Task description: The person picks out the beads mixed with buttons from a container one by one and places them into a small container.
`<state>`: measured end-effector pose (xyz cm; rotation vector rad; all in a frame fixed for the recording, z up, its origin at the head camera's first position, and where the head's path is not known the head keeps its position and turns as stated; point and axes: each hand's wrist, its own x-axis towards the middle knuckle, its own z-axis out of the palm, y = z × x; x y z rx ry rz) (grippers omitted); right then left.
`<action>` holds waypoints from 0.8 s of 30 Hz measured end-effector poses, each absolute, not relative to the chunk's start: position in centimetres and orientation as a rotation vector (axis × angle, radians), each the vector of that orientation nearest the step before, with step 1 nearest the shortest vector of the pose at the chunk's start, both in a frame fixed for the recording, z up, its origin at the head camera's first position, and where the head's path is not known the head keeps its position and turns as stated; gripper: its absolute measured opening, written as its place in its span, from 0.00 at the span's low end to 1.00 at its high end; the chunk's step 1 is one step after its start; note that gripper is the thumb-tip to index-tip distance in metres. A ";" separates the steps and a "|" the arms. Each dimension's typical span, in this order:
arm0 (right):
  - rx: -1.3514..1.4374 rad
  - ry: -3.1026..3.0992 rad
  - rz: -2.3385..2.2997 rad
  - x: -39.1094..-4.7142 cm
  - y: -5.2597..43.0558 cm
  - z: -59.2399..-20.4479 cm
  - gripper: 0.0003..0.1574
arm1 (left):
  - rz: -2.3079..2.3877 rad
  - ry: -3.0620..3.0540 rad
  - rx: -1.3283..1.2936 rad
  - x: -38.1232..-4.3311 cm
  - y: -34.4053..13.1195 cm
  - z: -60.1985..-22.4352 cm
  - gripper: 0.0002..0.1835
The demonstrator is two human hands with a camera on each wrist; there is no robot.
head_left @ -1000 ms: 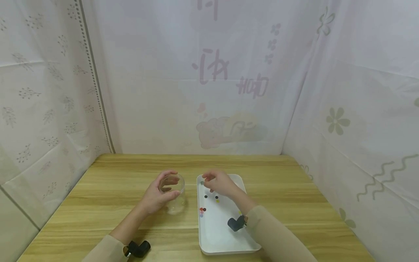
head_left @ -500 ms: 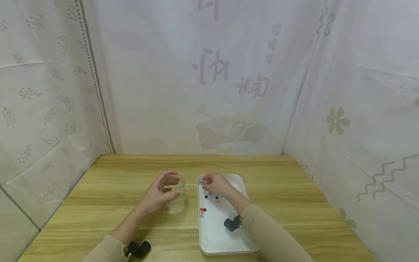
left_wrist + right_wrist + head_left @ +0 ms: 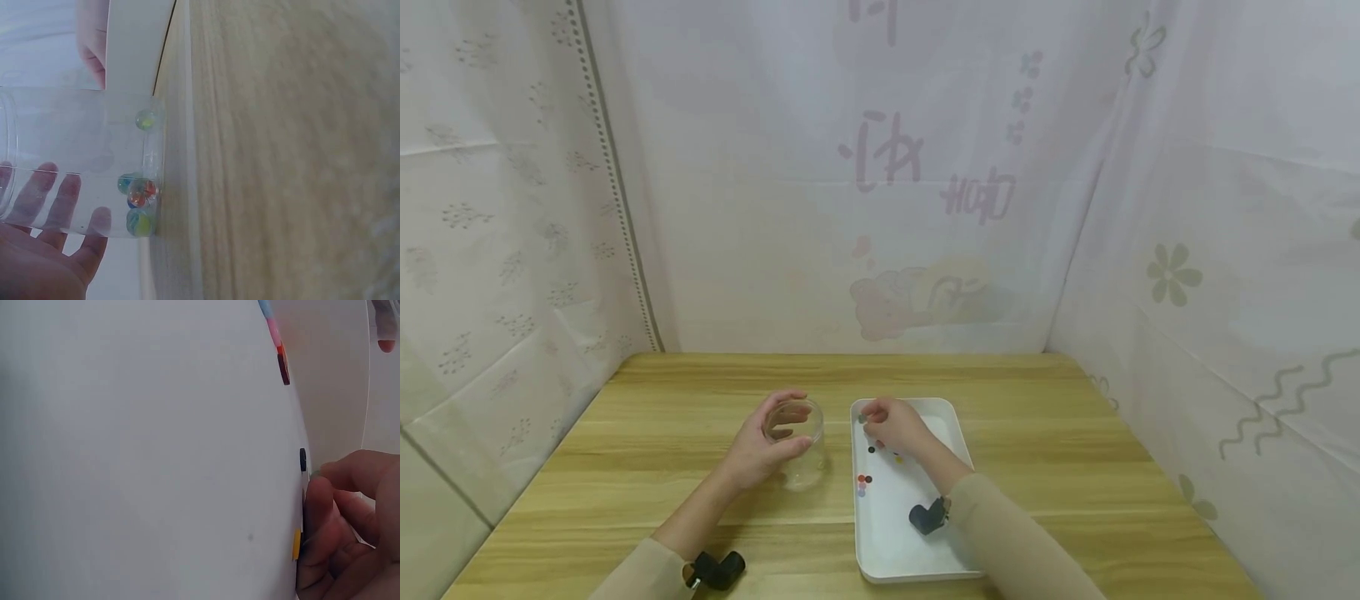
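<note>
My left hand holds a clear plastic jar upright on the table, fingers and thumb curved round its upper part. In the left wrist view, several glass marbles lie at the bottom of that jar. Over the far left corner of the white tray, my right hand has thumb and fingertips at a small greenish marble. The right wrist view shows a sliver of this marble between thumb and index tips; the fingers hide the rest.
Small flat coloured discs lie in the tray: a black disc, a yellow disc partly under the hand, and a red disc among others at the left wall. The wooden table ends against fabric curtains.
My right hand and forearm have shifted slightly left and down, fingertips drawing closer round the greenish marble. The left hand and jar have stayed in place.
</note>
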<state>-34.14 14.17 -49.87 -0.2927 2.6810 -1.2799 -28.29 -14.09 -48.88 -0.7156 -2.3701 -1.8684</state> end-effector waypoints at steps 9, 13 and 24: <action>-0.284 2.689 -1.281 -34.0 14.2 -50.0 0.15 | -1.901 -2.367 -0.689 -28.3 -14.1 -48.9 0.35; -0.290 2.700 -1.260 -34.2 14.2 -50.1 0.16 | -1.896 -2.369 -0.675 -28.3 -14.1 -48.9 0.35; -0.296 2.713 -1.230 -34.3 14.3 -50.2 0.13 | -1.904 -2.357 -0.690 -28.3 -14.0 -48.7 0.34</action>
